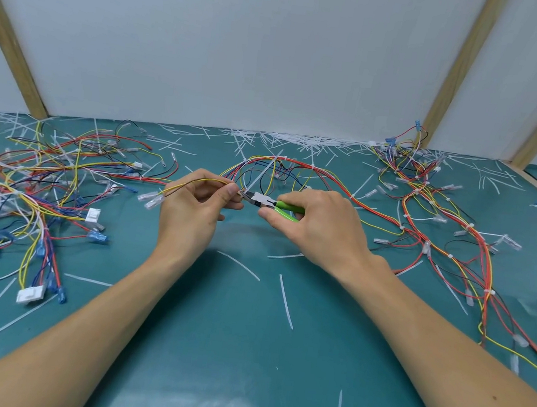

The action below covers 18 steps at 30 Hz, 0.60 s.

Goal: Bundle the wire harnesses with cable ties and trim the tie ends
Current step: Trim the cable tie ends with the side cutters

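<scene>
pinching a yellow wire, the left hand is steadying the harness. the right hand is gripping green cutters, nose at the tie.

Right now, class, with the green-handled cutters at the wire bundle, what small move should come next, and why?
Probably squeeze the green-handled cutters to snip the white cable tie tail. The right hand has their tip at the tie, the left hand pinches the yellow and dark wires beside it, and the tail sticks up untrimmed.
</scene>
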### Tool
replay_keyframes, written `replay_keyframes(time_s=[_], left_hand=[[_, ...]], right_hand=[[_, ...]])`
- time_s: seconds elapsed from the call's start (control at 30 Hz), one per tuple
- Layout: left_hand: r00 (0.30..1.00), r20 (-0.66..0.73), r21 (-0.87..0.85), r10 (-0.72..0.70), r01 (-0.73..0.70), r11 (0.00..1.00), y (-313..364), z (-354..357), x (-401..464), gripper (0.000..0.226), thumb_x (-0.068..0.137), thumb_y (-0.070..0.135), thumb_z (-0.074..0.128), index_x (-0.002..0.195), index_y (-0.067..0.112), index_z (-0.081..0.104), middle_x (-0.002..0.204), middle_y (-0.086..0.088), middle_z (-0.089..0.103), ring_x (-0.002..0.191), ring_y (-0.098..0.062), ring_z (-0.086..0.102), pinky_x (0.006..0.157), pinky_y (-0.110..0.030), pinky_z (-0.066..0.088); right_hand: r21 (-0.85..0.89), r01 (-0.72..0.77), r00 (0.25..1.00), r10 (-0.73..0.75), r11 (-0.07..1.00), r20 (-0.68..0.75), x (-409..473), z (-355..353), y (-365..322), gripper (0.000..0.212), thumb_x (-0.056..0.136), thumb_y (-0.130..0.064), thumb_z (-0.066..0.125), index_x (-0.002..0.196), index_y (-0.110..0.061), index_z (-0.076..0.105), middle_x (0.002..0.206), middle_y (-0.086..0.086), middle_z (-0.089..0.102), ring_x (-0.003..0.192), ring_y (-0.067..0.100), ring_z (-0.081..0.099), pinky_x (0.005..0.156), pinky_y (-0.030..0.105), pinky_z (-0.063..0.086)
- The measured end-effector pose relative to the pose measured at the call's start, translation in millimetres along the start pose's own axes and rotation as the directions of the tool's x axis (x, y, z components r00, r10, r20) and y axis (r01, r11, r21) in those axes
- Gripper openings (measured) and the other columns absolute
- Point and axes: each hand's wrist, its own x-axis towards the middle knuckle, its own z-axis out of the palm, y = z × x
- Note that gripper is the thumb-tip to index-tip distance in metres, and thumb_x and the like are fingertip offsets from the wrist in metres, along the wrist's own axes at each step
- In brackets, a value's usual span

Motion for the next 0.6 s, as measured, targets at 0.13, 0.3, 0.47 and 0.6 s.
replay_keyframes(time_s=[0.13, 0.3, 0.47, 0.6], left_hand=[[1.000, -0.001, 0.000, -0.002, 0.002, 1.000, 0.2, 0.1, 0.1, 0.008, 0.093, 0.016, 0.071, 0.086, 0.013, 0.069, 0.076, 0.001, 0.077, 0.076, -0.014, 0.076, 0.058, -0.022, 0.054], [1.000, -0.001, -0.002, -0.004, 0.004, 1.000, 0.1, -0.5, 0.0, 0.009, 0.094, 0.016, 0.070, 0.089, 0.008, 0.069, 0.077, 0.002, 0.077, 0.077, -0.013, 0.076, 0.058, -0.020, 0.054], [1.000, 0.007, -0.005, 0.003, -0.003, 1.000, -0.1, -0.7, 0.2, 0.009, 0.094, 0.017, 0.070, 0.086, 0.013, 0.068, 0.077, 0.004, 0.077, 0.077, -0.013, 0.076, 0.057, -0.018, 0.053], [1.000, 0.010, -0.012, 0.008, -0.008, 1.000, -0.6, -1.4, 0.4, 0.009, 0.094, 0.017, 0.071, 0.086, 0.014, 0.068, 0.078, 0.003, 0.077, 0.077, -0.014, 0.077, 0.056, -0.019, 0.054]], right_hand=[[-0.007, 0.006, 1.000, -0.006, 1.000, -0.001, 0.1, -0.2, -0.1, 0.042, 0.089, -0.070, 0.060, 0.085, -0.031, 0.074, 0.066, -0.006, 0.056, 0.073, 0.020, 0.050, 0.062, 0.034, 0.033], [-0.015, 0.010, 1.000, -0.011, 1.000, -0.004, 0.1, -0.1, -0.3, 0.043, 0.089, -0.070, 0.060, 0.084, -0.030, 0.074, 0.065, -0.005, 0.056, 0.072, 0.020, 0.050, 0.061, 0.035, 0.036], [-0.013, 0.014, 1.000, -0.014, 1.000, -0.013, 0.3, -0.2, -0.2, 0.041, 0.089, -0.070, 0.060, 0.080, -0.031, 0.071, 0.060, -0.007, 0.049, 0.070, 0.020, 0.048, 0.060, 0.033, 0.030], [-0.016, 0.013, 1.000, -0.013, 1.000, -0.024, 0.2, 0.4, -0.4, 0.041, 0.089, -0.069, 0.061, 0.086, -0.032, 0.076, 0.062, -0.008, 0.049, 0.070, 0.018, 0.048, 0.061, 0.032, 0.031]])
